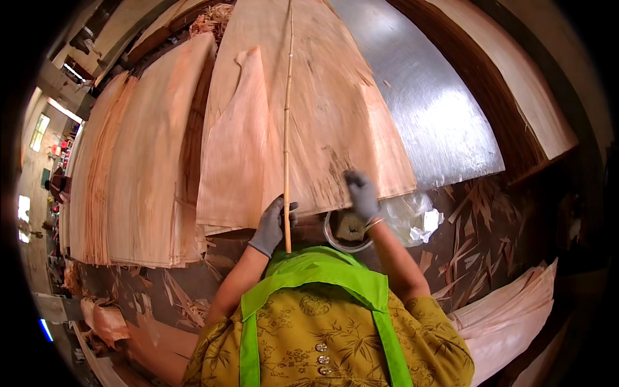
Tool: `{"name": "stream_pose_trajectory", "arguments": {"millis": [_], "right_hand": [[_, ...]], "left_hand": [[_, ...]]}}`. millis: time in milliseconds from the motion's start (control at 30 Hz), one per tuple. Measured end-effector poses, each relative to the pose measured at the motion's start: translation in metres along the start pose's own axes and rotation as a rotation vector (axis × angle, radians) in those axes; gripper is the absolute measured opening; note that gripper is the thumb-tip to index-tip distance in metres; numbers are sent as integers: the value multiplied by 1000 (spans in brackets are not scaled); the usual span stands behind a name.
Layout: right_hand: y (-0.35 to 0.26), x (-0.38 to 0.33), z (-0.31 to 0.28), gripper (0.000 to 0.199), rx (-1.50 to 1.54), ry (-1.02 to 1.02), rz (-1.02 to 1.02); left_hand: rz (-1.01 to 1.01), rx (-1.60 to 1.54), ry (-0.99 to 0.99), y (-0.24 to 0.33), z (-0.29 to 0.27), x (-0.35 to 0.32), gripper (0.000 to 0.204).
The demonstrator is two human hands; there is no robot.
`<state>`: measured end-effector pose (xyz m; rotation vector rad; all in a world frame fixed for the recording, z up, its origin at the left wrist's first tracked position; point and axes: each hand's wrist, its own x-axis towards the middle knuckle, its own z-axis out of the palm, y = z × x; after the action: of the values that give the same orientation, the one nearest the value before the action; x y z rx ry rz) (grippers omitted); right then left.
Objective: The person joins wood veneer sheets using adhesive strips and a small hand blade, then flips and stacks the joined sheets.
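Note:
My left hand, in a grey glove, is closed around the lower part of a long thin bamboo stick. The stick runs away from me over a stack of wood veneer sheets. A narrower, torn-edged veneer piece lies on top, left of the stick. My right hand, also gloved in grey, is over the near edge of the stack, beside dark streaks in the wood. Its fingers are bunched together and slightly blurred; what they hold, if anything, is hidden. Below it stands a round clear container with a grey-brown block inside.
More veneer stacks stand on the left. A shiny metal sheet lies right of the middle stack, with another veneer stack beyond. Clear plastic with a white scrap sits near my right wrist. Wood shavings litter the floor.

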<state>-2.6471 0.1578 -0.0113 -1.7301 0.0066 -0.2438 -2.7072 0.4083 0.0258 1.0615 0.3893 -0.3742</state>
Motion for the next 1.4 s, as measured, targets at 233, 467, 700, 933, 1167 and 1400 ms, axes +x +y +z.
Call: {"name": "stream_pose_trajectory", "arguments": {"millis": [233,467,700,933,1167,1400], "right_hand": [[33,37,-71,41,-758,99,258],[18,55,-46,22,-460,55,224],[-56,98,15,32,1,-40,42],[-118,134,129,25,32,-161,-212],[-143,131,286,19,-274,-588,-373],[-72,76,390,25,-813,-907,-263]], "left_hand": [[-36,104,142,-8,-25,-2,37],[172,192,387,9,-47,-12,26],[216,225,397,15,-72,-13,26],[92,246,367,10,-82,3,27],[21,260,-40,-46,-91,7,17],[-132,202,-138,-83,-73,19,18]]}}
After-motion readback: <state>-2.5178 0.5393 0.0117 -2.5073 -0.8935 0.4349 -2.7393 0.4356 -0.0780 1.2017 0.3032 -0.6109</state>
